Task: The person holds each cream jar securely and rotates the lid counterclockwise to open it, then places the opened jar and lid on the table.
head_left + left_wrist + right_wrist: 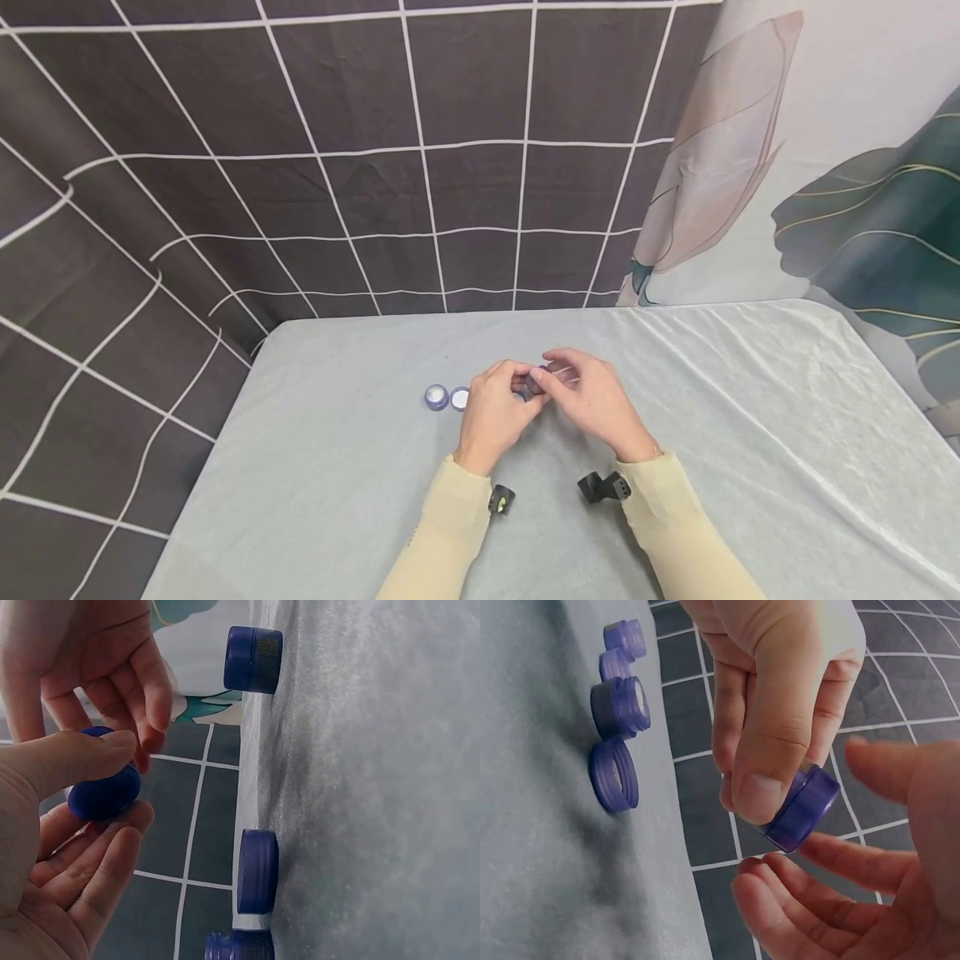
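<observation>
Between the thumb and fingers of my left hand (491,412) is a small blue-purple jar with its lid on (806,808), raised off the table. My right hand (596,400) is beside the jar, its thumb and fingers spread around it without gripping; its fingertips come right up to the jar's lower edge in the right wrist view. On the cloth below stand an open jar (620,707) with a threaded neck, a lid (615,774) lying near it, and further small jar parts in a row. The head view hides most of the held jar behind fingers.
A pale grey-blue cloth (337,483) covers the table. To the left of the hands are an open jar (437,397) with whitish contents and a lid (460,399). One lidded jar (253,660) stands apart. Dark gridded fabric (360,100) hangs behind the table.
</observation>
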`<state>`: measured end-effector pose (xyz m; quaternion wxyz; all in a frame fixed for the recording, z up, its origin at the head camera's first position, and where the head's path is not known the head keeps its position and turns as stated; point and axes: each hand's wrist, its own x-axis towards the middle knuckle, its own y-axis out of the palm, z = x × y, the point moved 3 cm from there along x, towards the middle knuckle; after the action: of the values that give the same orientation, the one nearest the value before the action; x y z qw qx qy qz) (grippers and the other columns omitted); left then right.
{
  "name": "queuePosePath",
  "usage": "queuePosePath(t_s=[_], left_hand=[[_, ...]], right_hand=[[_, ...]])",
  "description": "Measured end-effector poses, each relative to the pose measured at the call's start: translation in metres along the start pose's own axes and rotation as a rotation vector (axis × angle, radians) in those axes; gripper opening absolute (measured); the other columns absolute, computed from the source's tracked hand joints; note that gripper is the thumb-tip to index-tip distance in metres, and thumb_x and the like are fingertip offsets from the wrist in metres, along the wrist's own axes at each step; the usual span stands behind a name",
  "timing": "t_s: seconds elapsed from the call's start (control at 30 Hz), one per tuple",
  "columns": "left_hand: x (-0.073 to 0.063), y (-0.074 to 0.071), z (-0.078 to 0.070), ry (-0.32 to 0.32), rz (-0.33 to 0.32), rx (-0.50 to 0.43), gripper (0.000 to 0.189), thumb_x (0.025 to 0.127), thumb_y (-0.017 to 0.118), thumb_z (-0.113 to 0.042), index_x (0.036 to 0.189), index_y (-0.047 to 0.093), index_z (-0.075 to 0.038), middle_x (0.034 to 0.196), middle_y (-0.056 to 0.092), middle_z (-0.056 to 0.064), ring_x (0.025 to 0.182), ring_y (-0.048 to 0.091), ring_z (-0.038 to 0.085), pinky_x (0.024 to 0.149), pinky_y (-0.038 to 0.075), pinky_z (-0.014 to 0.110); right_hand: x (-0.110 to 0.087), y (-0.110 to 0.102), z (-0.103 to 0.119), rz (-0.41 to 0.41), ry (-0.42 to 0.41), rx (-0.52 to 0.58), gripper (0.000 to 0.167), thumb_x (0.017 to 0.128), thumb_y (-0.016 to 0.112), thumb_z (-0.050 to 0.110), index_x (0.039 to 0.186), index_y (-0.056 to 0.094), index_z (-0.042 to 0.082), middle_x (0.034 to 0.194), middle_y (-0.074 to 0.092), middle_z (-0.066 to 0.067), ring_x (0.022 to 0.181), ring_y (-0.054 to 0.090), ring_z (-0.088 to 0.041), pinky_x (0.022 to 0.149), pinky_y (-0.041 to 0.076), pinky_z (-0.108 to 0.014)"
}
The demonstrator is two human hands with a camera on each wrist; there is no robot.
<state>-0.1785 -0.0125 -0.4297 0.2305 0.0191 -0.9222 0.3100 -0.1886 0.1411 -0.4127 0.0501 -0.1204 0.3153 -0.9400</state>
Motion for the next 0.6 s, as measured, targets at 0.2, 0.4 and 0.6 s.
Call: queuePosePath(t_s=[0.2,0.4,0.6], left_hand=[[0.0000,0.0006,-0.0004,-0.002,0.000,-0.018,0.034,0.071,0.090,-0.013,0.099,0.072,-0.007,0.096,0.074,0.003,0.081,0.072,0.013,0.074,0.056,0.023],[-0.0007,0.0011,-0.0013,-0.013,0.007,-0.021,0.034,0.071,0.090,-0.013,0.099,0.072,-0.006,0.096,0.074,0.003,0.081,0.072,0.016,0.075,0.056,0.024],[-0.0015,0.0020,-0.0006,-0.021,0.013,-0.019,0.033,0.071,0.090,-0.012,0.098,0.072,-0.005,0.095,0.073,0.003,0.081,0.072,0.018,0.075,0.056,0.024]], right_hand=[[-0.0005,0.0005,-0.0012,-0.027,0.064,-0.035,0.041,0.096,0.066,0.036,0.116,0.070,0.000,0.094,0.075,-0.009,0.077,0.072,-0.017,0.067,0.055,-0.034],[-0.0010,0.0005,-0.0010,-0.037,0.092,-0.036,0.039,0.095,0.067,0.038,0.110,0.073,0.002,0.085,0.075,-0.007,0.070,0.069,-0.013,0.062,0.053,-0.032],[-0.0007,0.0006,-0.0012,-0.040,0.096,-0.052,0.034,0.094,0.068,0.036,0.103,0.075,0.003,0.079,0.075,-0.004,0.066,0.065,-0.011,0.058,0.050,-0.029]])
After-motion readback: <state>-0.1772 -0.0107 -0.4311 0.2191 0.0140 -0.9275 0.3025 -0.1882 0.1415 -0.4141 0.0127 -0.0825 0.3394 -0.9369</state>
